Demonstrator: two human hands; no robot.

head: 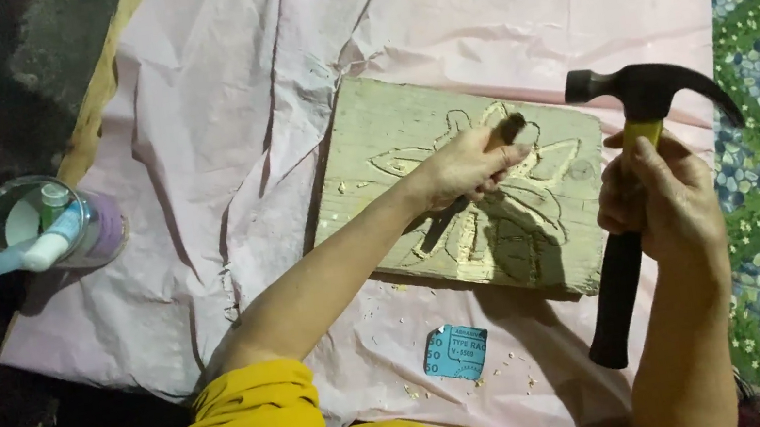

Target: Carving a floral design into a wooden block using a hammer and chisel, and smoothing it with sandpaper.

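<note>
Plainly, my left hand (467, 168) was closed around a chisel (508, 131) whose dark top showed just above my fingers at the centre of the frame, so that its edge met the wooden board (389, 134) where a flower outline was already cut into it. My right hand (661, 196) was wrapped tight round the hammer (634, 170), high on the handle just under the yellow neck, its black head raised at the right of the frame and level with the chisel top, well placed to come down on it. The board lay slanted on a pink sheet (218, 98), which I judge was spread to catch the chips scattered near the lower edge. My fist hid the chisel's blade, and my forearm's shadow covered part of the carving. A blue scrap of sandpaper (457, 352) lay below the board, and a clear cup (49, 228) holding tubes stood at the left; its contents I could not make out.
</note>
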